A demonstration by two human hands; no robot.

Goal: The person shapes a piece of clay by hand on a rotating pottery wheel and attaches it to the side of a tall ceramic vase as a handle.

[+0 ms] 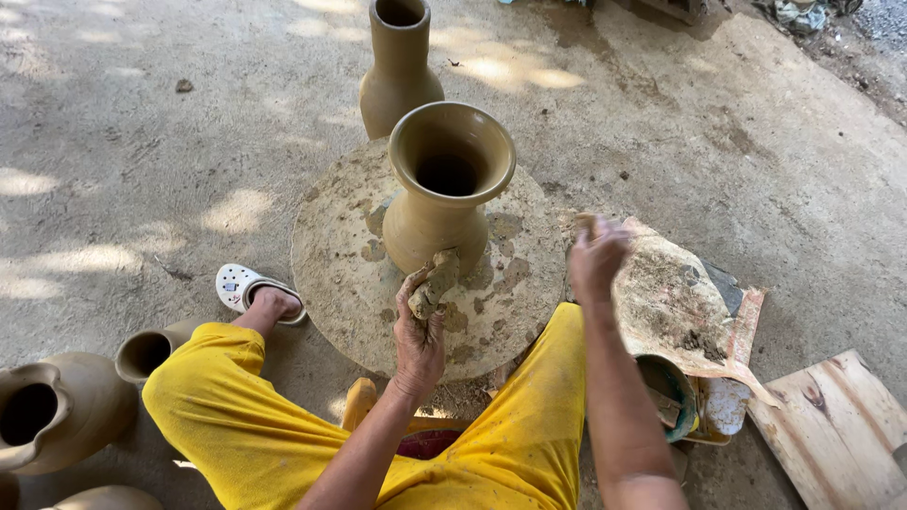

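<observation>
A wet clay vase (444, 184) with a flared mouth stands upright on a round clay-smeared wheel (345, 274). My left hand (418, 326) grips a lump of clay (435, 281) and holds it against the vase's base at the front. My right hand (595, 257) is raised to the right of the wheel, fingers curled around a small bit of clay, over a muddy sheet (675, 302). My legs in yellow trousers straddle the wheel.
A second tall clay vase (399, 66) stands behind the wheel. Several clay pots (57, 411) sit at the lower left. A small bucket (673, 397) and wooden boards (836, 430) lie at the right. My foot in a white clog (248, 288) rests left of the wheel.
</observation>
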